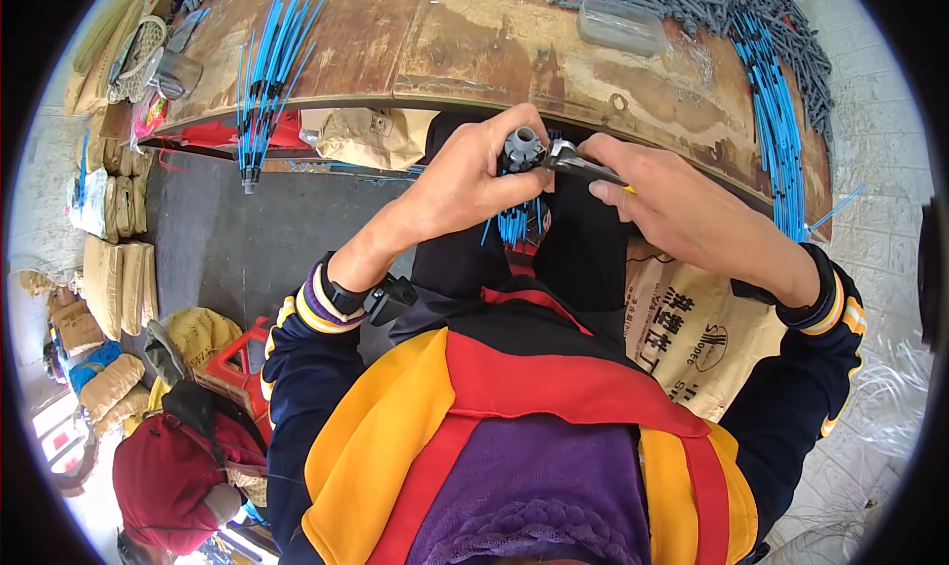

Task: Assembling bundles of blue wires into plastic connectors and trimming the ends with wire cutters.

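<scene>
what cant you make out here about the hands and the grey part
- Head view: the lower end of the grey part is hidden inside the left hand.
- Head view: the tip of the metal tool in the right hand is too small to tell its kind.
- Head view: the blue tubes under the hands are mostly covered, so their count is unclear.
- Head view: the grey pile on the wooden table is cut off by the top edge.

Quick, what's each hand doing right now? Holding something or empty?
Left hand: closed around a grey plastic fitting with thin blue tubes hanging below it.
Right hand: closed on a metal hand tool whose tip meets the fitting.
</scene>
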Tool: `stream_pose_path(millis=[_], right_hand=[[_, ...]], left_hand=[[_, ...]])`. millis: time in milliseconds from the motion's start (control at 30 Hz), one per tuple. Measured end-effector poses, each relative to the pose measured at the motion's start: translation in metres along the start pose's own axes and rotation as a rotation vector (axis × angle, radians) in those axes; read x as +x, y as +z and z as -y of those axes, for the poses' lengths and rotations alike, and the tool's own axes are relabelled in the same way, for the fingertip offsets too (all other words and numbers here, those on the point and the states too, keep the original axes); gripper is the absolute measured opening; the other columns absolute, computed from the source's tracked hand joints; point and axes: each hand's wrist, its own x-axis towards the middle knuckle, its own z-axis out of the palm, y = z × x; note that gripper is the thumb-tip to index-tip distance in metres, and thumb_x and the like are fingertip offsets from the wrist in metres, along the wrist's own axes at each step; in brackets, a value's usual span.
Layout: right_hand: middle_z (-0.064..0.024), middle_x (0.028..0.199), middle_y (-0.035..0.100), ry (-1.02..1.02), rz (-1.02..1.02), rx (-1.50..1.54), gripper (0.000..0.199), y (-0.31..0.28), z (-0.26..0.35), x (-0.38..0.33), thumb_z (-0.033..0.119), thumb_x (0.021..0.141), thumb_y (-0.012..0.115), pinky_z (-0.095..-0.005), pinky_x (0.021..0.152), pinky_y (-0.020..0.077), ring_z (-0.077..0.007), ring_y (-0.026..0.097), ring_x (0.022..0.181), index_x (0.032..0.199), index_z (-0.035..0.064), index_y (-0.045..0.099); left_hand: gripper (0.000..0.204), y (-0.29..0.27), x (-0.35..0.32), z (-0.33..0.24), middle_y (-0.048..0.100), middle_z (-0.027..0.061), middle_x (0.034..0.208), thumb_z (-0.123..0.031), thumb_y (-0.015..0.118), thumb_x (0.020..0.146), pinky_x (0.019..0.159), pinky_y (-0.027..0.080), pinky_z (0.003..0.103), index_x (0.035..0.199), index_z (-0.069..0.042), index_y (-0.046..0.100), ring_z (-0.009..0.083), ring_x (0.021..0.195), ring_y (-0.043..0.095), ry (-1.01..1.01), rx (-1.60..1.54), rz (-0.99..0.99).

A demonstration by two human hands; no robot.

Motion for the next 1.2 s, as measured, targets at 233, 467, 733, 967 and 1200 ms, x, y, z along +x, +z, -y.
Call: stream_pose_path(millis=[233,467,733,967,1200], right_hand=[[-0.0158,0.073,0.056,-0.116,0.07,-0.135,0.031,-0.011,-0.007,0.002,0.015,0.091,0.062,-0.0412,0.067,0.0477,-0.0352,0.061,0.071,0.115,0.0016,0.048],[-0.0116,0.066,0.054,0.142,-0.038,0.071,0.037,0.005,-0.01,0.001,0.016,0.084,0.071,-0.04,0.063,0.0477,-0.0322,0.061,0.066,0.113,0.0039,0.05],[-0.0121,0.072,0.056,-0.336,-0.427,-0.441,0.042,0.003,-0.034,0.015,0.015,0.083,0.071,-0.037,0.06,0.0475,-0.0329,0.061,0.067,0.116,0.0027,0.048],[-0.0154,0.081,0.058,0.23,0.133,0.326,0.042,0.006,-0.034,0.026,0.017,0.087,0.067,-0.0404,0.066,0.0492,-0.04,0.062,0.078,0.12,0.0006,0.047],[-0.0142,0.08,0.058,-0.294,-0.397,-0.473,0.044,0.007,-0.056,0.025,0.019,0.086,0.067,-0.0368,0.062,0.0486,-0.0316,0.065,0.077,0.117,-0.0012,0.044]], left_hand=[[0.014,-0.004,0.002,0.002,0.068,0.0054,0.081,-0.002,0.061,0.082,0.07,0.049,0.025,0.091,-0.003,0.051,0.0098,0.079,0.064,0.027,0.042,0.077],[0.02,-0.001,0.003,0.013,0.063,0.0072,0.073,-0.005,0.067,0.079,0.063,0.047,0.029,0.093,-0.002,0.052,0.0111,0.069,0.059,0.149,0.098,-0.005],[0.015,-0.016,0.014,0.019,0.066,0.0052,0.08,-0.002,0.064,0.08,0.072,0.051,0.026,0.091,-0.001,0.054,0.0116,0.081,0.067,0.079,-0.164,-0.145],[0.023,-0.007,0.018,0.024,0.066,0.0063,0.078,-0.003,0.062,0.081,0.069,0.05,0.026,0.103,0.002,0.058,0.0125,0.074,0.064,0.035,-0.331,-0.157],[0.027,-0.014,0.024,0.032,0.062,0.0052,0.078,-0.004,0.06,0.081,0.065,0.048,0.026,0.107,0.002,0.058,0.0121,0.069,0.061,0.008,-0.394,-0.13]])
